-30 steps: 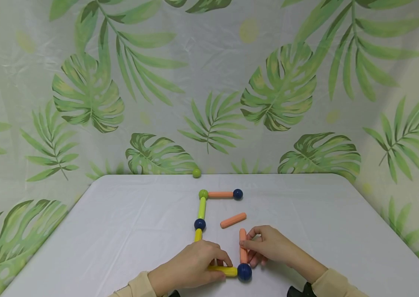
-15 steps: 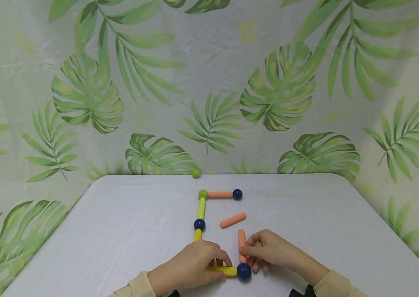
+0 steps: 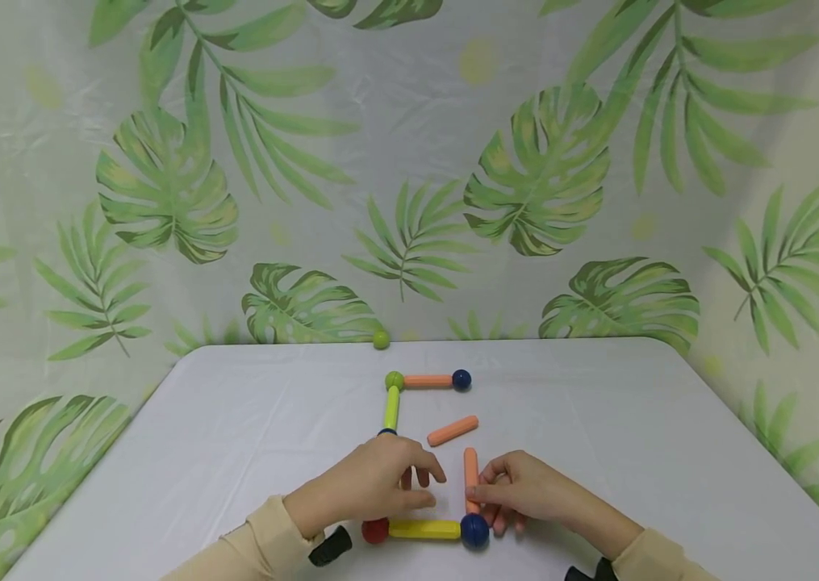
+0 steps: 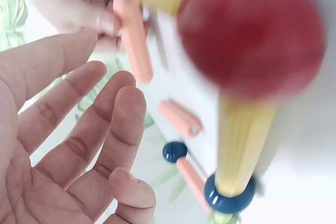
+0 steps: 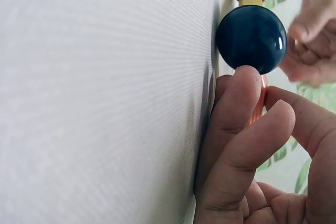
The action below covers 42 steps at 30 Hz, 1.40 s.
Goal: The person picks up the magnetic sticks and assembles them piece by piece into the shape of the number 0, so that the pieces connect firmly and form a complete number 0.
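A flat chain of sticks and balls lies on the white table (image 3: 235, 436). Its near side is a red ball (image 3: 375, 530), a yellow stick (image 3: 424, 529) and a blue ball (image 3: 474, 530). My left hand (image 3: 419, 484) hovers just above this side with relaxed fingers (image 4: 79, 145), holding nothing. In the left wrist view the red ball (image 4: 252, 30) is large and blurred. My right hand (image 3: 478, 488) pinches an orange stick (image 3: 470, 476) whose near end meets the blue ball (image 5: 252, 38). My left hand hides part of the chain's left side.
The far side is a green ball (image 3: 394, 380), an orange stick (image 3: 427, 380) and a second blue ball (image 3: 461, 379), with a yellow-green stick (image 3: 390, 407) running toward me. A loose orange stick (image 3: 453, 430) lies inside. A lone green ball (image 3: 381, 340) sits at the table's back edge.
My left hand has let go of the yellow stick and lifted away from me, uncovering the red ball. My right hand stays on the orange stick at the blue ball.
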Available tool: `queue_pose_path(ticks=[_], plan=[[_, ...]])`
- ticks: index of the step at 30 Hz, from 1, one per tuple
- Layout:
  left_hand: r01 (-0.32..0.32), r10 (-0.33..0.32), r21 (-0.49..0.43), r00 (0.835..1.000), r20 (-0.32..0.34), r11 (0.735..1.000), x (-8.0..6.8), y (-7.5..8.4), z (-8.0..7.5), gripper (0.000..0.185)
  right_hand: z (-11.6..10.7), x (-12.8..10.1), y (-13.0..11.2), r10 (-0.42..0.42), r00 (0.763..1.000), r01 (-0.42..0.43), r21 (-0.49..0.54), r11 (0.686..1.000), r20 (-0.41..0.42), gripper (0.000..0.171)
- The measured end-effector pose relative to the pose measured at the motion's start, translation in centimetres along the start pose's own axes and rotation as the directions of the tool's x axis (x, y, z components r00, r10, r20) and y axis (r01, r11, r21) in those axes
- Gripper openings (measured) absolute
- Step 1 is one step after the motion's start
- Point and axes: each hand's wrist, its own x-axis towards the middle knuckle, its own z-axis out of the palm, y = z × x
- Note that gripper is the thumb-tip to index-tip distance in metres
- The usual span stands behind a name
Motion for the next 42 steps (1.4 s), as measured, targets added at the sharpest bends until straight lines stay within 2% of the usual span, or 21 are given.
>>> queue_pose_path(ticks=[5, 10, 13, 20, 30, 36, 42], plan=[[0.025, -0.023, 0.031, 0.997, -0.073, 0.999, 1.8, -0.6, -1.5, 0.017, -0.1, -0.1, 0.0, 0.013, 1.000, -0.013, 0.007, 1.000, 0.003, 0.029], [0.069, -0.057, 0.099, 0.992, -0.114, 0.993, 4.2, -1.3, -1.7, 0.017, 0.0, -0.1, 0.0, 0.016, 1.000, -0.016, -0.001, 1.000, 0.003, 0.029], [0.100, -0.083, 0.155, 0.990, -0.113, 0.983, 5.6, -1.8, -1.3, 0.019, 0.0, 0.0, 0.0, 0.017, 1.000, -0.017, -0.003, 1.000, 0.005, 0.030], [0.175, -0.166, 0.238, 0.984, -0.059, 0.955, 8.3, -2.8, -0.9, 0.027, 0.1, 0.0, -0.1, 0.032, 0.999, -0.032, -0.006, 0.999, 0.009, 0.030], [0.174, -0.174, 0.276, 0.984, -0.025, 0.945, 9.8, -2.6, -0.3, 0.017, -0.1, -0.4, -0.4, 0.037, 0.999, -0.037, 0.008, 0.999, 0.002, 0.028], [0.177, -0.168, 0.267, 0.984, -0.058, 0.947, 10.2, -2.4, -0.1, 0.008, -0.2, -0.5, -0.3, 0.036, 0.999, -0.036, 0.003, 0.999, -0.001, 0.028], [0.209, -0.186, 0.221, 0.975, -0.120, 0.953, 10.5, -2.9, -0.3, 0.018, -0.1, -0.4, -0.2, 0.027, 1.000, -0.027, 0.017, 0.999, 0.006, 0.028]])
